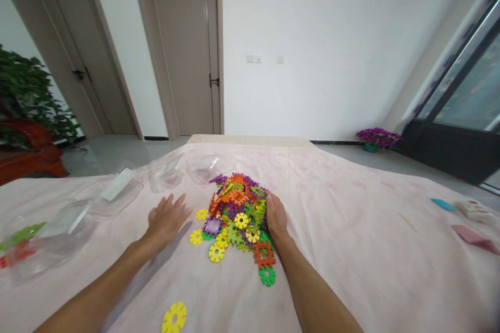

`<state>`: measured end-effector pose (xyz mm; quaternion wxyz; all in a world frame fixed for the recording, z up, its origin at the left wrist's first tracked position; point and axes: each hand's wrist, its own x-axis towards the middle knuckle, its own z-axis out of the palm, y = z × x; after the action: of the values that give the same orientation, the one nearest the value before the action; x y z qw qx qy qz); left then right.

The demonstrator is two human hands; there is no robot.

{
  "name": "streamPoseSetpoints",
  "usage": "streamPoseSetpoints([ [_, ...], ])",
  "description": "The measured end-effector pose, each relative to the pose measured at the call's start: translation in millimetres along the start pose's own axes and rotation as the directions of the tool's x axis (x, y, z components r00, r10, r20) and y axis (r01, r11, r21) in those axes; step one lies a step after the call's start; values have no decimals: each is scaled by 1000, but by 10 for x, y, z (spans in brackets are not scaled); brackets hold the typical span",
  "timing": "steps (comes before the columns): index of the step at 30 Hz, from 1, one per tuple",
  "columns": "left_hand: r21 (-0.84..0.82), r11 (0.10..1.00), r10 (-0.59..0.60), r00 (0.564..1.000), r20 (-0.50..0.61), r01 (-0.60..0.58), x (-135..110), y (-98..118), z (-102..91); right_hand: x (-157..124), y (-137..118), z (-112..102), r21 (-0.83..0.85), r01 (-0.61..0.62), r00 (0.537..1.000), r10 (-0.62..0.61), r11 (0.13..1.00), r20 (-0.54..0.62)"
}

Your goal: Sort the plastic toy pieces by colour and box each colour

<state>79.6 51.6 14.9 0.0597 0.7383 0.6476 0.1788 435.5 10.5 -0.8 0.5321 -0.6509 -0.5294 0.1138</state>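
Note:
A heap of plastic interlocking pieces (236, 200) lies mid-table, mixing orange, purple, lime and yellow. My right hand (276, 216) rests edge-on against the heap's right side, its fingers extended and partly hidden behind the pieces. To the left of the heap, my left hand (167, 221) hovers with spread fingers and holds nothing. Yellow notched discs (216, 252) lie at the heap's near edge. An orange lattice square (264, 254) and a green notched disc (267, 276) sit beside my right wrist. Nearer me is a lone yellow disc (174, 317).
Several clear plastic containers (117, 192) stand along the left; the nearest holds green and red pieces (23, 237). A pink cloth (351, 250) covers the table. At the right edge lie a blue item (444, 204), a whitish box (473, 212) and a pink item (475, 238).

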Motion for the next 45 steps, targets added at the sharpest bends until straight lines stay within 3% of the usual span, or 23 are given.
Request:
streamPoseSetpoints([
  [3, 119, 987, -117, 992, 57, 110, -317, -379, 47, 4, 22, 19, -29, 9, 1000, -9, 1000, 6],
  [5, 157, 983, -116, 985, 125, 96, -526, -384, 103, 8, 34, 29, -41, 18, 1000, -17, 999, 15],
  [7, 164, 985, -82, 987, 141, 58, -668, -190, 163, 13, 42, 34, -53, 22, 1000, -21, 998, 22],
  [9, 121, 993, -26, 985, 171, 5, -711, 138, 213, 18, 45, 35, -59, 18, 999, -17, 998, 28],
  [13, -54, 998, 21, 977, 213, -10, -551, 826, 238, 20, 38, 24, -43, 5, 999, -4, 999, 45],
  [16, -297, 943, 226, 942, 246, -149, -414, 1046, 140, 14, 31, 10, -24, 8, 999, -7, 1000, 46],
  [18, -402, 882, 364, 897, 251, -245, -432, 987, 7, 9, 24, 3, -11, 7, 999, -6, 1000, 42],
  [20, -439, 822, 502, 826, 256, -363, -574, 796, -153, 5, 14, 0, 0, -2, 999, 2, 1000, 40],
  [25, -251, 711, 699, 625, 347, -656, -1217, 198, -388, 0, -11, 11, -22, -17, 999, 18, 1000, 30],
  [26, -196, 685, 718, 605, 344, -702, -1318, 122, -376, -1, -11, 14, -32, -16, 999, 17, 999, 30],
  [28, -97, 652, 741, 605, 289, -752, -1418, 42, -292, -2, -7, 19, -44, -13, 999, 14, 999, 31],
  [31, 19, 635, 758, 627, 181, -772, -1279, 75, -79, -2, 8, 27, -37, -6, 1000, 7, 999, 27],
  [35, 125, 693, 715, 699, 3, -710, -764, 291, 183, -5, 26, 33, -16, -14, 1000, 15, 1000, 25],
  [39, 130, 734, 679, 724, -122, -667, -441, 663, 284, -5, 23, 17, 32, -30, 999, 30, 999, 19],
  [41, 109, 722, 691, 702, -174, -684, -491, 916, 298, 4, 22, 4, 82, -50, 999, 48, 995, 21],
  [44, 65, 595, 803, 589, -95, -801, -755, 1339, 336, 32, 46, -11, 173, -79, 997, 75, 982, 29],
  [45, 51, 575, 818, 572, -71, -816, -847, 1474, 355, 43, 61, -14, 200, -80, 997, 75, 977, 33],
])
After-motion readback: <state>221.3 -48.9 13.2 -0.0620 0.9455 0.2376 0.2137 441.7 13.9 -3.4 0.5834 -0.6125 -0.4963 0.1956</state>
